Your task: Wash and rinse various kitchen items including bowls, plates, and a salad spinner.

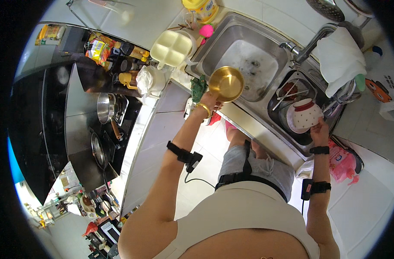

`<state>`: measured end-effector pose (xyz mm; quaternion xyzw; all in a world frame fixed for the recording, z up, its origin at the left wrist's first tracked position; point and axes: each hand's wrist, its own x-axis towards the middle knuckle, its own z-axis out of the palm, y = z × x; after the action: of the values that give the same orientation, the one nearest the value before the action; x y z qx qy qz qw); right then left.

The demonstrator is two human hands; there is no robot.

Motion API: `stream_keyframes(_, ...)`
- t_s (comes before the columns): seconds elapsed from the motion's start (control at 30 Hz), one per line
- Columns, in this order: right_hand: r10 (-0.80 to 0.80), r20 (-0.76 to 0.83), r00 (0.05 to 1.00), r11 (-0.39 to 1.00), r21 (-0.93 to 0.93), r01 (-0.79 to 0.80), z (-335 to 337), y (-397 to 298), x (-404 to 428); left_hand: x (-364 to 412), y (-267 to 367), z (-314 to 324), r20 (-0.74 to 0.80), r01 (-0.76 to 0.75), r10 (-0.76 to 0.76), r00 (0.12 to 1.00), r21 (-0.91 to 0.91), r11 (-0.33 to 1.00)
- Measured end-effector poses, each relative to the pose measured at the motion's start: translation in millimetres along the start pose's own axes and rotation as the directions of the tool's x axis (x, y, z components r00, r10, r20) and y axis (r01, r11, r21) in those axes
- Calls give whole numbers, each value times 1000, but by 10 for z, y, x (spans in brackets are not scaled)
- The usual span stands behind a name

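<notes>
My left hand [213, 101] grips a gold-coloured metal bowl [227, 83] by its near rim, over the front edge of the large steel sink basin [211, 42]. The bowl's shiny inside faces up. In my right hand [319, 132] is a white bowl [305, 117] with a red band and small printed marks, turned on its side. It rests over or just above a pale bowl [285, 118] in the smaller basin [274, 97]; contact between them cannot be told. Behind them, chopsticks [289, 94] lie across a container of reddish-brown matter [288, 88].
A faucet [302, 53] rises behind the basins, with a white cloth [341, 58] nearby. Left of the sink are a pale four-part tray [171, 48] and a dark green bundle [198, 87]. A saucepan [106, 108] sits on the stove. A pink pouch [342, 162] lies at right.
</notes>
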<state>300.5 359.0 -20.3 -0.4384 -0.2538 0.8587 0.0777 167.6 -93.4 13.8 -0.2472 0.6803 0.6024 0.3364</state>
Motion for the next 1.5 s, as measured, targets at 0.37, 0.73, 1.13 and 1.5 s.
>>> stream_keyframes(0.37, -60, 29, 998, 980, -189, 64, -84, 56, 108, 130, -724, -753, -191, 66, -70, 979, -25, 998)
stream_keyframes(0.73, 62, 33, 998, 989, -139, -57, 44, 6, -137, -48, -554, -565, -193, 174, -166, 967, 27, 984)
stream_keyframes(1.13, -13, 51, 999, 978, -207, 23, 35, 30, -229, -211, -303, -324, -346, 203, -116, 931, 229, 952)
stream_keyframes(1.5, -303, 310, 901, 370, -833, 412, 261, 247, -353, -626, 372, 857, 388, -697, 856, 342, 715, -45)
